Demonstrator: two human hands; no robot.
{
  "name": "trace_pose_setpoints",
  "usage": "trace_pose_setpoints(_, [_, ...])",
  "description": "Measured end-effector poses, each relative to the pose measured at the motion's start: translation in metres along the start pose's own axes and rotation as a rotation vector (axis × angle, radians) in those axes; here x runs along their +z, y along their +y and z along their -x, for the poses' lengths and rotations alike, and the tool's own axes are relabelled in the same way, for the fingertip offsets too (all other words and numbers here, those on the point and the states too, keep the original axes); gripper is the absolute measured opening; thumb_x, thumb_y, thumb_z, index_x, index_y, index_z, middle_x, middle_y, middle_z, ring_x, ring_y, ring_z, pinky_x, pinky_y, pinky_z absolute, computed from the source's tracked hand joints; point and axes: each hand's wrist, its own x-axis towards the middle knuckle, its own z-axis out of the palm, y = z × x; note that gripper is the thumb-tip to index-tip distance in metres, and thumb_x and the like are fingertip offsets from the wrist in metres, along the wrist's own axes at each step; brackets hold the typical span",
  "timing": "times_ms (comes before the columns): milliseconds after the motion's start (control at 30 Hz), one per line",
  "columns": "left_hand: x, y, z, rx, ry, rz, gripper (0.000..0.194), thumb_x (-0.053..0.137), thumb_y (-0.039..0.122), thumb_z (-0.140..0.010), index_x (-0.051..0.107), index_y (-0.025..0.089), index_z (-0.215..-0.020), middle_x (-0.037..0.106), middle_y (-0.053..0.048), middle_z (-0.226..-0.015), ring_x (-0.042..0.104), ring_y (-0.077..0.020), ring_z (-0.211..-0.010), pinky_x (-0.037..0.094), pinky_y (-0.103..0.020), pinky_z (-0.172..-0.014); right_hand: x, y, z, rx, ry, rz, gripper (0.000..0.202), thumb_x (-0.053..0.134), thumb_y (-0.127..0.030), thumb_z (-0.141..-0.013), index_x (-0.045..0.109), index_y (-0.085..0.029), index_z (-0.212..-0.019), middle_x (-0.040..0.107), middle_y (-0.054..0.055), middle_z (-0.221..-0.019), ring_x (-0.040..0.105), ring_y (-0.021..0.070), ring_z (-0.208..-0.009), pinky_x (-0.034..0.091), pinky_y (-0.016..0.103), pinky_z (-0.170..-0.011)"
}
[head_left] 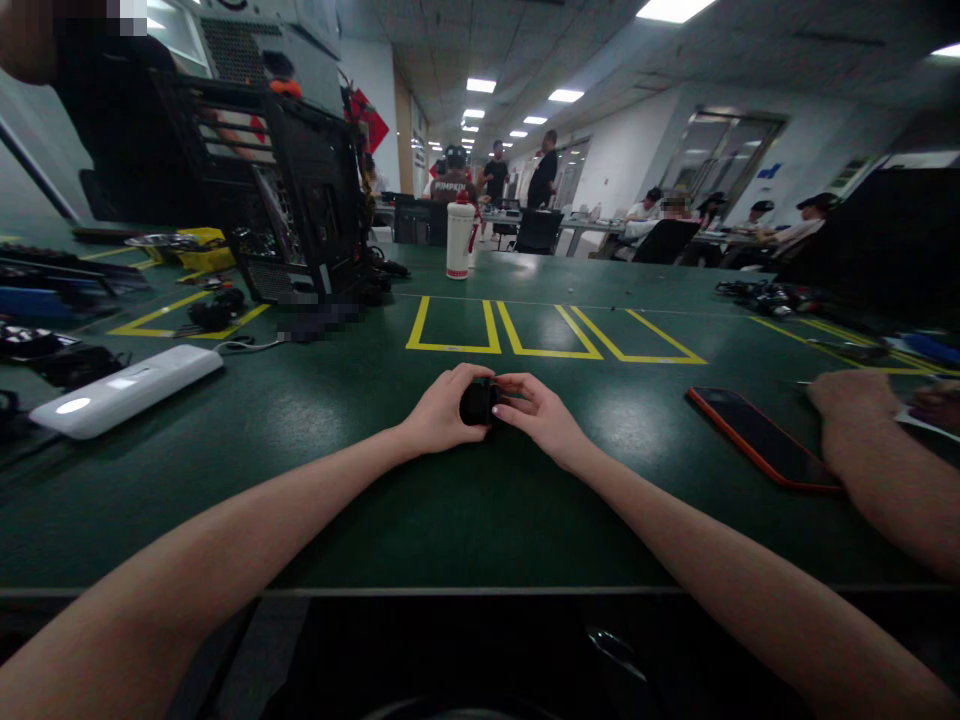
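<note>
Between my two hands, over the middle of the green table [480, 520], is a small black object [475, 404]; its kind is too dark to make out. My left hand [444, 408] curls around its left side, thumb below and fingers above. From the right, my right hand [538, 415] pinches at its edge with thumb and fingertips. Beyond the hands, yellow tape outlines [454, 349] mark several boxes on the tabletop.
At left lie a white power strip [127, 390] and cables; behind them stands an open black computer case [300, 190]. A white bottle [459, 240] stands at the back. On the right are an orange-edged phone [761, 437] and another person's hand [855, 405].
</note>
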Motion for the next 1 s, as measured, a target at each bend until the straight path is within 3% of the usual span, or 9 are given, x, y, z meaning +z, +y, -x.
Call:
trace_pose_setpoints(133, [-0.0016,0.0018,-0.0005,0.0,-0.006,0.002,0.057,0.064,0.02,-0.06,0.04,0.02,-0.112,0.05,-0.007,-0.111,0.05,-0.0238,-0.101,0.041,-0.039,-0.087,-0.0001,0.0005,0.0013,0.017,-0.053,-0.062,0.034,0.065,-0.015,-0.067,0.05,-0.021,-0.096,0.058,0.002,-0.104,0.056,0.0182,-0.104,0.04,0.039,-0.096])
trace_pose_setpoints(300, [-0.0018,0.0016,-0.0006,-0.008,-0.009,-0.005,0.058,0.064,0.021,-0.061,0.04,0.02,-0.113,0.05,-0.007,-0.111,0.05,-0.0238,-0.1,0.042,-0.039,-0.085,0.002,-0.0009,0.0041,-0.006,-0.076,-0.084,0.034,0.067,-0.013,-0.065,0.047,-0.022,-0.09,0.054,0.0,-0.103,0.058,0.0163,-0.098,0.045,0.036,-0.091])
trace_pose_setpoints(500, [-0.0007,0.0005,0.0,-0.019,-0.008,-0.021,0.058,0.065,0.022,-0.061,0.04,0.02,-0.113,0.05,-0.007,-0.112,0.05,-0.0236,-0.099,0.042,-0.039,-0.085,0.0027,-0.0008,0.0011,-0.032,0.004,-0.009,0.017,0.062,-0.023,-0.072,0.05,-0.02,-0.084,0.056,0.0,-0.092,0.061,0.0137,-0.083,0.048,0.034,-0.082])
trace_pose_setpoints(733, [-0.0012,0.0016,-0.0002,-0.011,-0.011,-0.005,0.058,0.064,0.021,-0.061,0.04,0.021,-0.113,0.05,-0.006,-0.111,0.05,-0.023,-0.099,0.042,-0.038,-0.084,-0.0004,-0.0002,0.0007,0.015,-0.014,0.014,0.032,0.063,-0.021,-0.07,0.052,-0.021,-0.1,0.057,0.003,-0.105,0.057,0.0174,-0.1,0.043,0.038,-0.093])
trace_pose_setpoints(1000, [-0.0001,0.0,-0.0006,-0.009,-0.01,0.002,0.059,0.064,0.02,-0.06,0.039,0.02,-0.113,0.05,-0.007,-0.112,0.05,-0.0241,-0.102,0.041,-0.04,-0.086,0.0016,-0.0001,0.0039,-0.019,-0.058,-0.057,0.033,0.067,-0.015,-0.065,0.049,-0.021,-0.092,0.055,0.001,-0.103,0.059,0.016,-0.096,0.045,0.036,-0.091])
